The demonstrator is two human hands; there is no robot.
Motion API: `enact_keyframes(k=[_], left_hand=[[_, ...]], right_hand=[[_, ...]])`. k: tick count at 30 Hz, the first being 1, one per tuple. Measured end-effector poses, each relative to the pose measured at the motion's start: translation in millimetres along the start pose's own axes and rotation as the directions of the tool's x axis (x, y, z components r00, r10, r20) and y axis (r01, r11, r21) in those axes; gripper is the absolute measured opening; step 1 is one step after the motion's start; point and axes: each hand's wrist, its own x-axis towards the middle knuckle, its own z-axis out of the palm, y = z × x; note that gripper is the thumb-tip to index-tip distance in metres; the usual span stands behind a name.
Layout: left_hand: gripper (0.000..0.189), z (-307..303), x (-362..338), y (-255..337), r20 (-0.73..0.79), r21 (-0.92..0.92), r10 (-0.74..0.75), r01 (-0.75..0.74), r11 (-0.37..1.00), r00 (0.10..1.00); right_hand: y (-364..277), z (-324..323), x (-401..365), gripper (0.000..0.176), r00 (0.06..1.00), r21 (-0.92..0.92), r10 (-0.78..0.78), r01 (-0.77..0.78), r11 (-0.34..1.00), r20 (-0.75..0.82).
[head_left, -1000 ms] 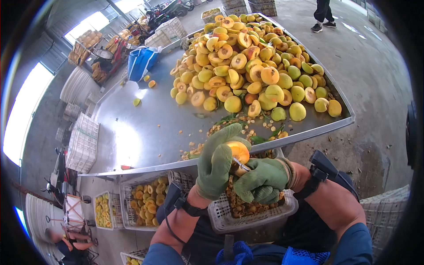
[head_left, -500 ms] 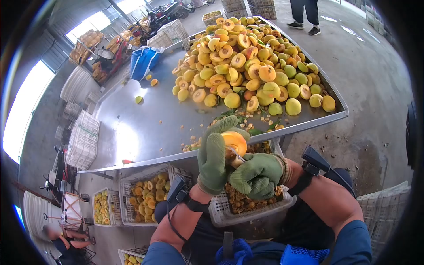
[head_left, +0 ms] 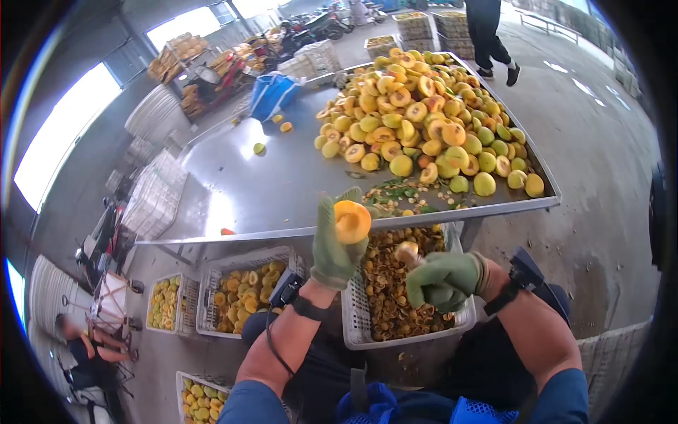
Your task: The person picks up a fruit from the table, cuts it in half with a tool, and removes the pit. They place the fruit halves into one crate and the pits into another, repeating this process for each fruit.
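My left hand (head_left: 337, 247), in a green knit glove, is wrapped around a peach half (head_left: 352, 222). The hollowed cut face is turned up toward me. My gloved right hand (head_left: 446, 281) is closed around a small pitting tool (head_left: 417, 261); a blurred pale brown piece, perhaps a pit, shows at its tip. This hand is apart from the peach half, above a white crate (head_left: 408, 344) filled with brown pits and scraps (head_left: 395, 304).
A metal table (head_left: 272, 191) carries a large heap of halved peaches (head_left: 402, 106) and a blue bag (head_left: 274, 97). Crates of peach halves (head_left: 247, 293) stand at lower left. One person (head_left: 489, 35) stands beyond the table; another person (head_left: 95, 346) sits at far left.
My right hand with the tool has pulled away from the peach half, down and right over the crate. My left hand keeps the half, its hollow now exposed. The view has shifted.
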Motion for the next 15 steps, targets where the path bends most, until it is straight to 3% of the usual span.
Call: enact_keyframes(k=[1, 2, 4, 7, 9, 10, 11, 12, 13, 15], left_hand=[[0.068, -2, -6, 3, 0.037, 0.095, 0.039, -0.043, 0.995, 0.999], [0.067, -8, -10, 5, 0.048, 0.071, 0.029, -0.032, 0.997, 0.998], [0.066, -23, -18, 5, 0.071, 0.024, 0.006, -0.007, 1.000, 0.997], [0.062, -40, -35, 16, -0.023, 0.129, -0.004, 0.007, 0.992, 1.000], [0.054, -50, -49, 34, -0.086, 0.531, 0.104, -0.043, 0.846, 0.991], [0.050, -59, -55, 46, -0.092, 0.696, 0.161, -0.053, 0.717, 0.983], [0.045, -92, -55, 61, 0.168, 0.920, 0.249, -0.243, 0.309, 0.954], [0.040, -129, -51, 78, 0.431, 0.900, 0.213, -0.402, -0.169, 0.877], [0.041, -148, -53, 93, 0.301, 0.928, 0.153, -0.251, -0.276, 0.941], [0.042, -181, -60, 125, -0.008, 0.862, 0.087, 0.051, -0.505, 0.996]], right_hand=[[13, -5, 7, 0.044, 0.981, -0.376, -0.190, 0.191, 0.907, 0.040], [12, 1, 9, 0.046, 0.993, -0.360, -0.065, 0.026, 0.933, -0.096], [6, 19, 10, 0.050, 0.915, -0.264, 0.191, -0.294, 0.918, -0.354], [15, 16, 21, 0.067, 0.900, -0.368, 0.119, -0.288, 0.884, -0.419], [21, 11, 27, 0.073, 0.881, -0.394, 0.061, -0.270, 0.879, -0.469], [20, 14, 30, 0.074, 0.861, -0.399, 0.044, -0.279, 0.874, -0.506], [18, 16, 29, 0.076, 0.839, -0.400, 0.029, -0.289, 0.870, -0.543], [17, 15, 25, 0.074, 0.854, -0.496, -0.087, -0.213, 0.842, -0.514], [16, 16, 19, 0.072, 0.862, -0.587, -0.197, -0.135, 0.798, -0.467], [-4, 30, 10, 0.053, 0.854, -0.561, -0.113, -0.229, 0.795, -0.508]])
